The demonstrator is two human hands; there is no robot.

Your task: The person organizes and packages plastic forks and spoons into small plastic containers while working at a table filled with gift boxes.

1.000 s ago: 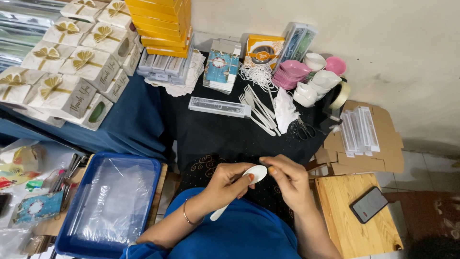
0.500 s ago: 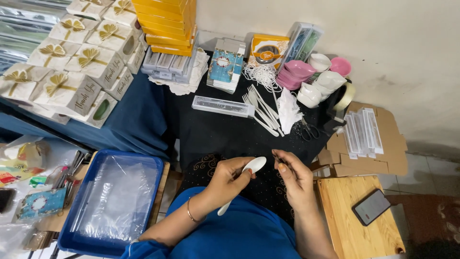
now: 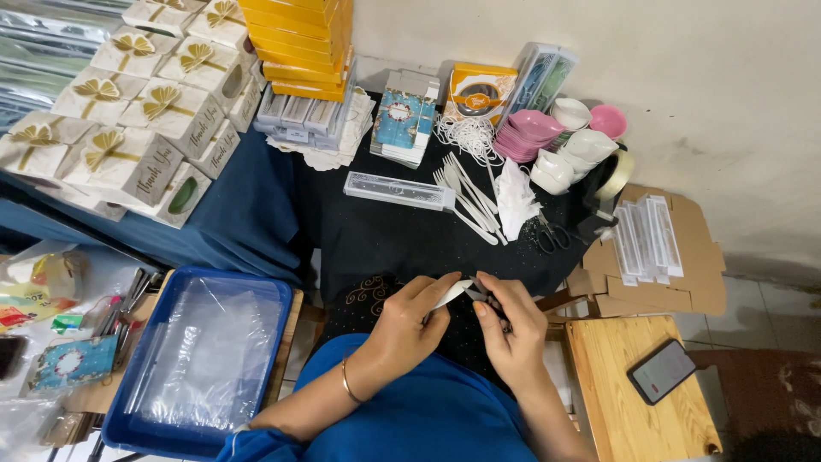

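My left hand (image 3: 409, 321) grips a white plastic spoon (image 3: 450, 293) by its bowl end, held over my lap just below the black-clothed table (image 3: 385, 239). My right hand (image 3: 511, 329) is pinched against the spoon's tip, fingers closed on a small dark item I cannot make out. Both hands meet at the middle of the view. On the table ahead lie several white plastic forks and spoons (image 3: 466, 192) and a long clear box (image 3: 398, 190).
White gift boxes with gold bows (image 3: 128, 111) sit at left; yellow boxes (image 3: 299, 43) are stacked behind. A blue tray with plastic sleeves (image 3: 201, 359) stands at lower left. A phone (image 3: 661, 370) lies on a wooden stool. Pink and white dishes (image 3: 564, 141), scissors (image 3: 552, 235).
The spoon has turned from pointing down-left to lying nearly level between both hands. My right hand has closed in onto its tip. The camera view has shifted slightly.
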